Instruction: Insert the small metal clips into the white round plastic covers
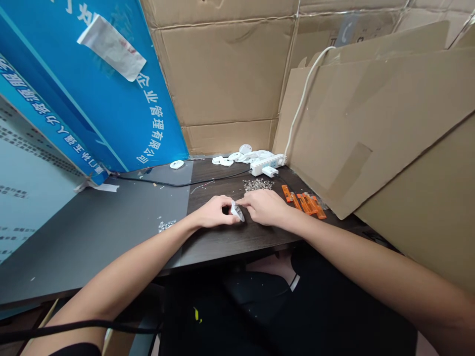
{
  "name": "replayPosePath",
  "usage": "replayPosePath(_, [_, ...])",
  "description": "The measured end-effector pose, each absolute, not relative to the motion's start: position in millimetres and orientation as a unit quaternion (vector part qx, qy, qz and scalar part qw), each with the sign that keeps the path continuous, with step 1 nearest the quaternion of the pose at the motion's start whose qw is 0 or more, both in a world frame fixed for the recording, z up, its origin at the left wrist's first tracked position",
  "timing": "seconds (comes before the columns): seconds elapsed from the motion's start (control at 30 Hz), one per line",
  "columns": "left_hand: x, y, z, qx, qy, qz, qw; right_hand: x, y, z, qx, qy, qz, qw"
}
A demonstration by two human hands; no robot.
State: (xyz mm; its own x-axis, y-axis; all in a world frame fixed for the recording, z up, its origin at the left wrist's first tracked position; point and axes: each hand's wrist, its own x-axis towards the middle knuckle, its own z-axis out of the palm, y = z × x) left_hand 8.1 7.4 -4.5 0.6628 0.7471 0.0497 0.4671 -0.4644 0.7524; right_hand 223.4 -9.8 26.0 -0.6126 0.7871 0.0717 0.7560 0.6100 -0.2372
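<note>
My left hand (217,211) grips a small white plastic housing (237,211) between thumb and fingers. The piece is tilted up on edge, and its open side shows small metal parts inside. My right hand (265,206) is curled close on the right, with its index finger reaching the housing's upper edge. Whether something tiny is between its fingertips is too small to tell. Just beyond my right hand lies a pile of small shiny metal pieces (259,185).
Several orange strips (306,202) lie to the right. White round covers (245,154) and a white power strip (267,164) are at the back. A black cable (178,185) crosses the desk. More metal bits (166,226) sit left. Cardboard panels (371,118) wall the right side.
</note>
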Motion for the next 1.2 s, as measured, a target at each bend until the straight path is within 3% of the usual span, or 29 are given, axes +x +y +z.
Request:
replayPosePath(0.4, [6.6,9.4,-3.3,0.838,0.373,0.176,0.357,227.3,-7.7,26.1,-0.437,-0.892,0.091,0.07])
replayPosePath(0.83, [8.9,10.1,-0.5,0.832,0.392,0.159,0.359,215.7,-16.9,24.5,-0.423,-0.906,0.005,0.033])
replayPosePath(1.07, [4.3,12.3,-1.2,0.836,0.374,0.161,0.367,232.8,-5.2,9.3,-0.406,-0.876,0.182,0.188])
replayPosePath(1.2, [4.0,11.7,-1.3,0.838,0.368,0.165,0.366,234.1,-4.5,4.0,-0.373,-0.881,0.223,0.185])
